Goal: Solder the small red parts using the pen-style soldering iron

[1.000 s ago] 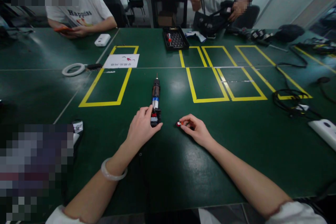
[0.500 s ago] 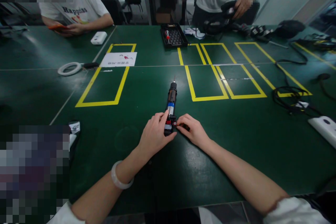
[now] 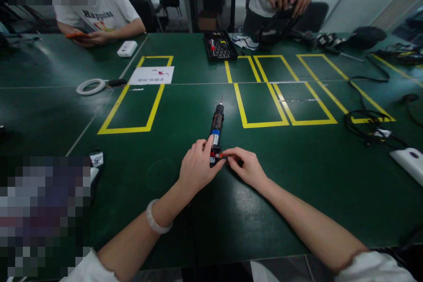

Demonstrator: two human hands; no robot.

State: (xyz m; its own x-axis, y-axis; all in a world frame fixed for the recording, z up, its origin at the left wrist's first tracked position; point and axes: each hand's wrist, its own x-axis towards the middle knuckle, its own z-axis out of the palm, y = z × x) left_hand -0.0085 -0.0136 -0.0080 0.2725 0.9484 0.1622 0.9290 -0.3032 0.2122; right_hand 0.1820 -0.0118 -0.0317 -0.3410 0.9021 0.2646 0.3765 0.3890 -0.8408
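A slim black tool with a blue band and a thin tip, an electric screwdriver [image 3: 217, 129], lies on the green table [image 3: 205, 211] pointing away from me. My left hand [image 3: 197, 169] grips its near end, thumb and fingers closed round it. My right hand [image 3: 246, 167] pinches a small red part [image 3: 220, 155] and holds it against the tool's near end, right beside my left fingers.
Yellow tape rectangles [image 3: 132, 101] mark the table ahead. A black bit case [image 3: 220, 46], a white sheet [image 3: 152, 75], a white ring [image 3: 90, 86] and white boxes [image 3: 127, 48] lie further off. Cables [image 3: 366, 123] sit at right. Other people sit and stand at the far edge.
My left hand slid the screwdriver to the right. My right hand brought the small red part over to the tool's near end, where both hands now meet.
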